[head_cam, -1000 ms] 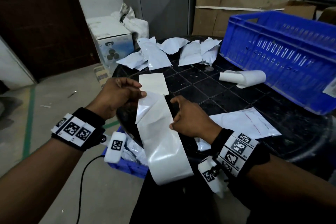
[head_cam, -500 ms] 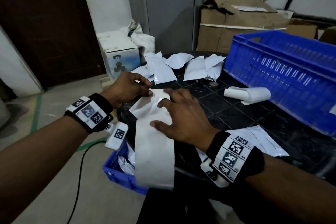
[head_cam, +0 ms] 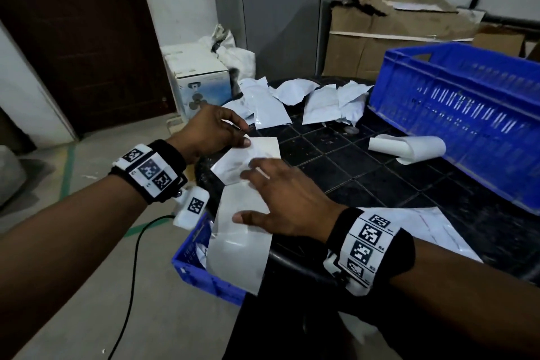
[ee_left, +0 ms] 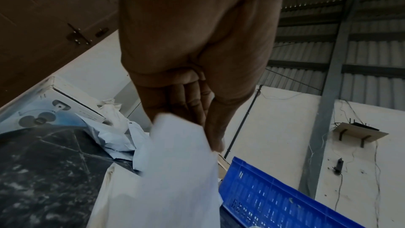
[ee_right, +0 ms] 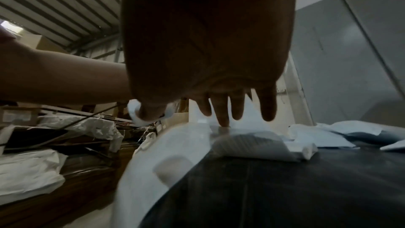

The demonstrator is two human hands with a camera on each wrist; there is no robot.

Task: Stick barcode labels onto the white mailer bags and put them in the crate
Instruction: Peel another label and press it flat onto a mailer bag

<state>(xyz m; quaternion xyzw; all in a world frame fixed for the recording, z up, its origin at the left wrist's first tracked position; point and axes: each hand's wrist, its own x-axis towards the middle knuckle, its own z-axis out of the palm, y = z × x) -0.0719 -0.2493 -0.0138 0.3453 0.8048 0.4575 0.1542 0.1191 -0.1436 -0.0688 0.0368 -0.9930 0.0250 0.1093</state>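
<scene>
A long glossy white label strip (head_cam: 239,251) lies over the near edge of the black table (head_cam: 365,172) and hangs down. My left hand (head_cam: 244,139) pinches its peeled upper end (ee_left: 179,145) between thumb and fingers. That end rests on a flat white piece (head_cam: 267,145), either a mailer bag or a sheet. My right hand (head_cam: 271,193) lies flat on the strip with its fingers spread; one fingertip (ee_right: 223,122) touches the strip (ee_right: 175,145). Several white mailer bags (head_cam: 292,102) are heaped at the table's far side. The big blue crate (head_cam: 467,114) stands at the right.
A label roll (head_cam: 409,147) lies in front of the big crate. Another white mailer (head_cam: 432,228) rests by my right forearm. A small blue crate (head_cam: 198,266) with white scraps sits on the floor below the table edge. Cardboard boxes (head_cam: 394,38) and a white carton (head_cam: 198,79) stand behind.
Both hands brought the strip from the air down onto the table edge. My right hand let go of the strip's side and now lies flat on it.
</scene>
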